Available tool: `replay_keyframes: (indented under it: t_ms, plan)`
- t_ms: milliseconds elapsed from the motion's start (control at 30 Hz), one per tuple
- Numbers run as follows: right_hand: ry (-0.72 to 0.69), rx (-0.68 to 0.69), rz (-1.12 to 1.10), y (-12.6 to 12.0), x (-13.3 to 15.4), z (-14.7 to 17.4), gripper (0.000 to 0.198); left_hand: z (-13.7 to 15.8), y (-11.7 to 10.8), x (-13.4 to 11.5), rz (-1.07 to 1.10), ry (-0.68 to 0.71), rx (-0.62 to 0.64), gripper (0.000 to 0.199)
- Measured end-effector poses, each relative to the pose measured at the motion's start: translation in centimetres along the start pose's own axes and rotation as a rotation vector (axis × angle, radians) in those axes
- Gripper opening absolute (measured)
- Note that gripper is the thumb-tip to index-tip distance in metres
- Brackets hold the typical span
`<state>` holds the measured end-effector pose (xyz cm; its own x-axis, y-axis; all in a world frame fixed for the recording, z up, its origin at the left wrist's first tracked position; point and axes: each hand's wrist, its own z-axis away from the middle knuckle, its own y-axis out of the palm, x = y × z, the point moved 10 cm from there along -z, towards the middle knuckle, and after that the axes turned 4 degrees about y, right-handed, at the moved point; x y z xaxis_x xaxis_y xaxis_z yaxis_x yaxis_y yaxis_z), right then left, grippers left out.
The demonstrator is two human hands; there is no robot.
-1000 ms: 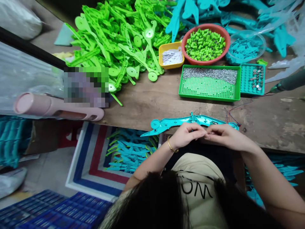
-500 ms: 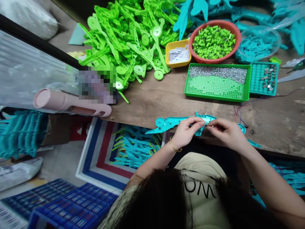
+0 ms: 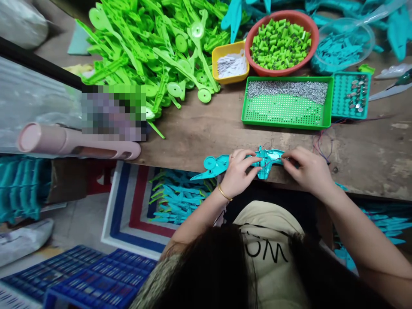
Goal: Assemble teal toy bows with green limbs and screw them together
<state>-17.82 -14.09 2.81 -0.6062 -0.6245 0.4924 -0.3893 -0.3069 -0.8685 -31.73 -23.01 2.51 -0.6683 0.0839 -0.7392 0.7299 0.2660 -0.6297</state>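
Note:
A long turquoise plastic shell [image 3: 264, 171] lies at the table's front edge, its hollow inner side up. My left hand [image 3: 240, 171] rests over its middle, fingers curled round and pressing on it near the cross-shaped part. My right hand [image 3: 310, 172] is at the shell's right end with thumb and forefinger pinched. A thin dark wire [image 3: 273, 162] runs across the shell to that pinch; its tip is hidden by the fingers. Red and blue wires [image 3: 322, 145] lie loosely curled behind my right hand.
Behind the shell stand a green tray [image 3: 283, 121] of small metal screws, a turquoise tray [image 3: 343, 94] with metal discs, a yellow dish [image 3: 222, 79] and a red bowl [image 3: 252, 60] of green pieces. Green plastic parts [image 3: 151, 56] are heaped at back left, beside a pink tube [image 3: 54, 139].
My left hand has moved left along the shell and now covers its middle. My right hand has drawn apart from it, and the wire shows between them. The camera view has shifted slightly.

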Motion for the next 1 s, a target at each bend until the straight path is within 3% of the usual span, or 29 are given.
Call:
replay_keyframes:
  t_ms: [233, 400, 500, 667, 867, 1000]
  plan:
    - [-0.236, -0.214, 0.387, -1.9, 2.8, 1.1, 0.018, 0.9, 0.4, 0.6, -0.116, 0.051, 0.031, 0.023]
    - [-0.291, -0.229, 0.536, -1.2, 3.6, 1.4, 0.026, 0.8, 0.9, 0.6, -0.132, 0.064, 0.018, 0.026]
    - [-0.206, -0.160, 0.485, -0.4, 2.7, 1.0, 0.026, 0.8, 1.0, 0.7, -0.135, 0.073, 0.009, 0.026]
    - [0.051, -0.026, 0.277, 0.4, 0.1, 0.1, 0.022, 1.0, 1.2, 0.9, -0.162, 0.070, 0.004, 0.026]
    - [0.138, 0.117, -0.126, 0.7, -0.4, -0.6, 0.016, 1.0, 1.4, 1.0, -0.169, 0.063, 0.011, 0.024]
    - [0.236, 0.113, -0.099, 0.7, -1.5, -0.9, 0.016, 1.0, 1.3, 0.9, -0.172, 0.069, 0.011, 0.024]
